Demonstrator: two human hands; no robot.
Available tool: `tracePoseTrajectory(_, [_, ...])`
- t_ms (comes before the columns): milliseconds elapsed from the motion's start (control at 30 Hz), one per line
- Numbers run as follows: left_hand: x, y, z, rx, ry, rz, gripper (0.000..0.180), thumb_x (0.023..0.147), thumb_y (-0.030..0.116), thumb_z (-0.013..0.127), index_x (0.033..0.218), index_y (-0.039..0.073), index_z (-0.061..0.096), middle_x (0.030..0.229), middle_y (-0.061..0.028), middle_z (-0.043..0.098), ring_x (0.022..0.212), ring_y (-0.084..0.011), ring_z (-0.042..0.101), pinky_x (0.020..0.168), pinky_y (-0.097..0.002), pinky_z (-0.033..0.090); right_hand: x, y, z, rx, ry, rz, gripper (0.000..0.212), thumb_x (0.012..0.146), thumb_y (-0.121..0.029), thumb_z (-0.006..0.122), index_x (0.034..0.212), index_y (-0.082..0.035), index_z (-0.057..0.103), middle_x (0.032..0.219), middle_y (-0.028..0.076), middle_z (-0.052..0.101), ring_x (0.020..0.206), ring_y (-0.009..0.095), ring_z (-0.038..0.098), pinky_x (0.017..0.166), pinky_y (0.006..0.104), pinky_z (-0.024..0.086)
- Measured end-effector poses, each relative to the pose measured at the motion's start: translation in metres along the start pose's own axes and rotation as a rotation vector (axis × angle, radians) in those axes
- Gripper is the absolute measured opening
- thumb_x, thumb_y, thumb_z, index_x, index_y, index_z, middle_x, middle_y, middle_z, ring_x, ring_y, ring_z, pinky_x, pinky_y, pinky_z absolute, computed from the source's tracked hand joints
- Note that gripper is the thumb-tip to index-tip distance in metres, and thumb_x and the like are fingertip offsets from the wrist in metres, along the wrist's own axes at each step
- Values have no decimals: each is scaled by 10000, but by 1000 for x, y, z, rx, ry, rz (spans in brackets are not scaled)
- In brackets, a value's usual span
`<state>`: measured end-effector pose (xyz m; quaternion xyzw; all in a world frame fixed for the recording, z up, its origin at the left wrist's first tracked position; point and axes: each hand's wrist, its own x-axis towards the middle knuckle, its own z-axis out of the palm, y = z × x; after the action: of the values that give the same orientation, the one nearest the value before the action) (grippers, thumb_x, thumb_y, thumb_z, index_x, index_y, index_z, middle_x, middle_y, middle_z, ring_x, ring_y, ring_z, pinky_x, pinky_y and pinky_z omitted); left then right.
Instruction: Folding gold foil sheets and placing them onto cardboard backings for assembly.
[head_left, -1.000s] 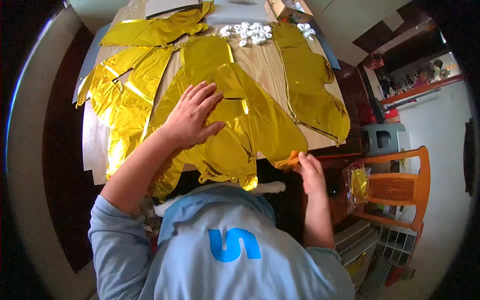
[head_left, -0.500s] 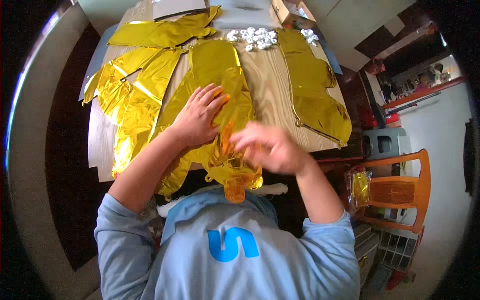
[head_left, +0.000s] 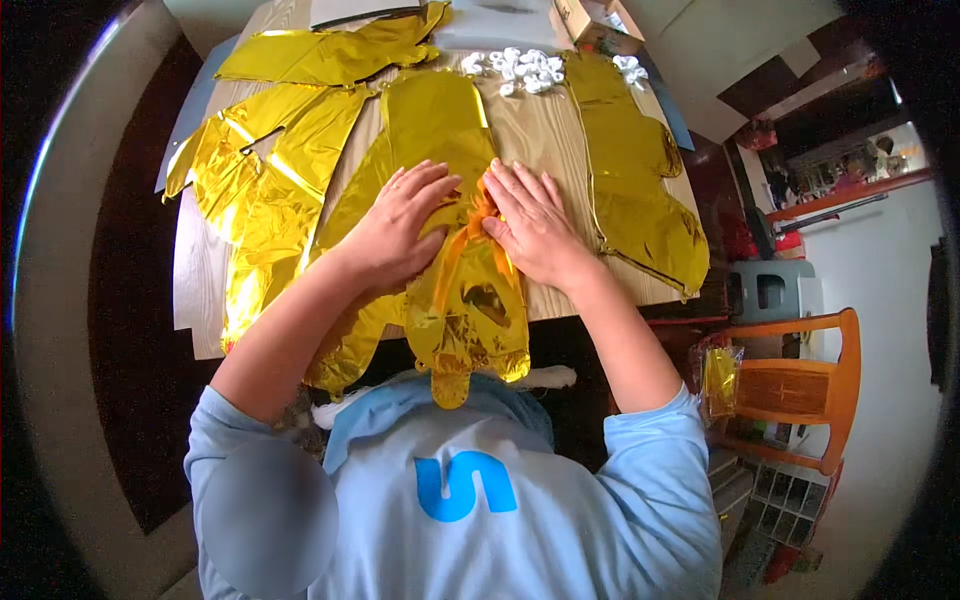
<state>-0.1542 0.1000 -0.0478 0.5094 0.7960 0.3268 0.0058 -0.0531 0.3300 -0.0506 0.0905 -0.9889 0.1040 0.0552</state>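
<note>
A person leans over a wooden table [head_left: 560, 125] with both hands laid flat on a folded gold foil balloon [head_left: 450, 230] at the table's near middle. The left hand [head_left: 400, 225] lies palm down with fingers spread on the balloon's left half, its fingertips pointing away from the person. The right hand [head_left: 535, 225] lies just beside it on the balloon's right half, also palm down with fingers spread; neither hand is closed around anything, both press open on the foil. Between the two hands the foil bunches up into an orange-tinted crease, which the thumbs of both hands touch or nearly touch. The balloon runs from the far part of the table under the hands toward the person, and its near end hangs over the table's edge, above the person's light blue shirt [head_left: 470, 500]. To the left of the left hand lie more flat gold balloons [head_left: 265, 190], overlapping one another, and one more [head_left: 330, 55] lies across the far left of the table. To the right of the right hand, apart from it, lies another long gold balloon [head_left: 640, 190]. At the far edge sits a small heap of white bits [head_left: 520, 70] and, beyond it, a cardboard box [head_left: 600, 20]. Off to the right of the table stands an orange wooden chair [head_left: 800, 390], with a small packet of gold foil [head_left: 720, 380] beside it.
</note>
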Motion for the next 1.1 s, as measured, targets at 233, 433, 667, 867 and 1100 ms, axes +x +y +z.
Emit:
tracePoseTrajectory(233, [36,7,-14,67,87,131,422,965,185,569,1344,3,536,1406,-197,516,1361,-382,430,1142,-465,340,0,0,1,5,-30,0,674,1005,-445,459,1540,-74,286,1629,150,208,1494,374,188,1202,577,105])
tracePoseTrajectory(433, [74,-14,27,104,29,238,415,990,294,533,1264,-10,600,1300,-198,602,1260,-360,533,1094,-452,385,3,-8,-14,27,-153,18,750,995,-525,428,1552,-55,248,1635,171,173,1516,375,106,1209,588,41])
tracePoseTrajectory(667, [75,-23,38,109,89,280,389,945,179,569,1274,-29,568,1334,-217,567,1264,-401,510,1092,-479,387,-35,-12,-12,-32,-106,-98,772,995,-529,419,1522,18,281,1603,222,237,1513,372,139,1210,577,50])
tracePoseTrajectory(867, [72,-20,37,95,115,252,407,936,176,592,1293,-17,562,1316,-212,581,1260,-399,512,1087,-471,396,-70,-33,-25,-46,-166,-135,808,997,-579,376,1556,-18,219,1622,186,202,1505,360,168,1213,559,74])
tracePoseTrajectory(1100, [53,5,-3,-217,386,-18,395,942,168,642,1296,7,575,1314,-175,593,1238,-291,550,1048,-407,432,-73,-30,-27,-12,-146,-158,801,976,-567,453,1540,-30,264,1607,176,244,1482,376,220,1204,560,124])
